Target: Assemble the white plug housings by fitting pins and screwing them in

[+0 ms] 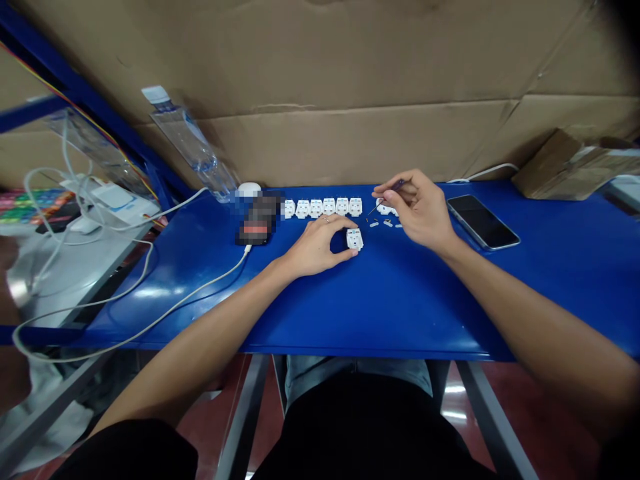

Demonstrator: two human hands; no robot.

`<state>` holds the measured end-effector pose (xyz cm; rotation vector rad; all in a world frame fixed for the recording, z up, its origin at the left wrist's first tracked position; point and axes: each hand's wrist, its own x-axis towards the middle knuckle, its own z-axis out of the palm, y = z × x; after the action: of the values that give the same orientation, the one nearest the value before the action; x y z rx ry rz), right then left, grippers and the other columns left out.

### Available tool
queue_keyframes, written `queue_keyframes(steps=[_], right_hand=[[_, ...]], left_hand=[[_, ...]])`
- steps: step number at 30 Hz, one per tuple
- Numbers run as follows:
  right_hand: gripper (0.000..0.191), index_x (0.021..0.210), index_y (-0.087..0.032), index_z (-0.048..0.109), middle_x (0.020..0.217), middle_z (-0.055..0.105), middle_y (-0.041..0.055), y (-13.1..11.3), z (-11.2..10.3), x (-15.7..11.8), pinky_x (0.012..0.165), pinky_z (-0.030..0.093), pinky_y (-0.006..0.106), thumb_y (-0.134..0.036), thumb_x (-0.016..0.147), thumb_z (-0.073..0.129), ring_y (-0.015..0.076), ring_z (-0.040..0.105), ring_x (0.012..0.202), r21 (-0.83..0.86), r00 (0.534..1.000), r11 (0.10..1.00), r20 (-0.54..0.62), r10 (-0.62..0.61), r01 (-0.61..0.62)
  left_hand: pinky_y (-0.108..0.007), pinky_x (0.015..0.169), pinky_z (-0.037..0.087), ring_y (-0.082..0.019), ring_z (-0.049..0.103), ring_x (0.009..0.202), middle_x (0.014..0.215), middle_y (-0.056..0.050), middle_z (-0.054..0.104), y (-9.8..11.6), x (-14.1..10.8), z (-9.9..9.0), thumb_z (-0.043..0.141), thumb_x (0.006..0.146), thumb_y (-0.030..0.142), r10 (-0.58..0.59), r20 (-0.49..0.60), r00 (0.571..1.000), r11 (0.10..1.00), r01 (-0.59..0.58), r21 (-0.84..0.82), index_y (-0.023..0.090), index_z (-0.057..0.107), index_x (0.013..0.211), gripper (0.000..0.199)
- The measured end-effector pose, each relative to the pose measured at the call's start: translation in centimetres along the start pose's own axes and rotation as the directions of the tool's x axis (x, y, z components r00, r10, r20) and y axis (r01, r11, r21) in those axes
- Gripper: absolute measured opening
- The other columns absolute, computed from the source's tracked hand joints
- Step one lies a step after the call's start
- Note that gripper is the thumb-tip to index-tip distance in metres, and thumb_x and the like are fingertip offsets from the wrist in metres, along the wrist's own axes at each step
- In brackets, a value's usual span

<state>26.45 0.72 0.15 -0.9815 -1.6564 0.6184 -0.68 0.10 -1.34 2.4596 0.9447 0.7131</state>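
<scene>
My left hand (317, 248) rests on the blue workbench (400, 300), its thumb and fingertips gripping a small white plug housing (355, 239). My right hand (415, 208) is raised just behind it, pinching a thin screwdriver (379, 203) with its tip pointing down and left. Under that tip lie several small white plastic pieces and brass pins (386, 223). Several white plug housings (320, 207) stand in a row along the back of the bench, to the left of my right hand.
A black smartphone (483, 222) lies to the right. A pixelated object (257, 219) and white mouse (249, 190) sit at back left, beside a white cable (200, 283). Cardboard sheets (350, 120) line the back; a water bottle (195, 157) leans there.
</scene>
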Motion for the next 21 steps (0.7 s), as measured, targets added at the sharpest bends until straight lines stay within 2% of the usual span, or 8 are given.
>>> queue_keyframes(steps=[6, 10, 14, 21], right_hand=[[0.044, 0.112, -0.029, 0.066, 0.119, 0.089, 0.0087, 1.2, 0.1, 0.2, 0.104, 0.071, 0.048, -0.069, 0.101, 0.080, 0.0289, 0.087, 0.116, 0.071, 1.000, 0.997, -0.015, -0.024, 0.025], [0.039, 0.111, -0.029, 0.068, 0.115, 0.090, 0.0064, 1.4, 0.2, 0.4, 0.100, 0.072, 0.045, -0.064, 0.100, 0.084, 0.0273, 0.089, 0.111, 0.113, 0.998, 0.992, -0.038, -0.049, 0.053], [0.039, 0.110, -0.029, 0.069, 0.112, 0.089, 0.0051, 0.2, 0.3, 0.3, 0.096, 0.074, 0.043, -0.063, 0.100, 0.085, 0.0261, 0.089, 0.108, 0.132, 0.997, 0.990, -0.054, -0.051, 0.058], [0.031, 0.114, -0.029, 0.069, 0.113, 0.088, 0.0048, -2.8, 1.3, -0.7, 0.097, 0.076, 0.044, -0.056, 0.105, 0.082, 0.0254, 0.089, 0.109, 0.194, 0.991, 0.973, -0.069, -0.116, 0.127]], left_hand=[[-0.059, 0.131, 0.048, -0.035, 0.065, 0.150, 0.154, -0.012, 0.073, -0.3, 0.0, 0.3, 0.092, 0.098, 0.040, 0.018, -0.034, 0.999, 1.000, -0.017, 0.005, 0.024, 0.073, 0.143, 0.051], [-0.053, 0.121, 0.057, -0.031, 0.073, 0.134, 0.144, -0.011, 0.076, -0.1, 0.0, 0.3, 0.086, 0.103, 0.042, 0.011, -0.117, 0.993, 1.000, -0.014, -0.018, 0.024, 0.074, 0.138, 0.041], [-0.048, 0.107, 0.063, -0.026, 0.076, 0.116, 0.134, -0.009, 0.080, -0.1, 0.1, 0.2, 0.084, 0.103, 0.034, -0.042, -0.185, 0.982, 0.999, 0.041, -0.008, 0.023, 0.075, 0.132, 0.032], [-0.042, 0.097, 0.062, -0.024, 0.077, 0.105, 0.122, -0.006, 0.085, 0.0, 0.3, 0.0, 0.089, 0.098, 0.028, -0.047, -0.275, 0.960, 0.999, 0.039, -0.033, 0.023, 0.079, 0.120, 0.025]])
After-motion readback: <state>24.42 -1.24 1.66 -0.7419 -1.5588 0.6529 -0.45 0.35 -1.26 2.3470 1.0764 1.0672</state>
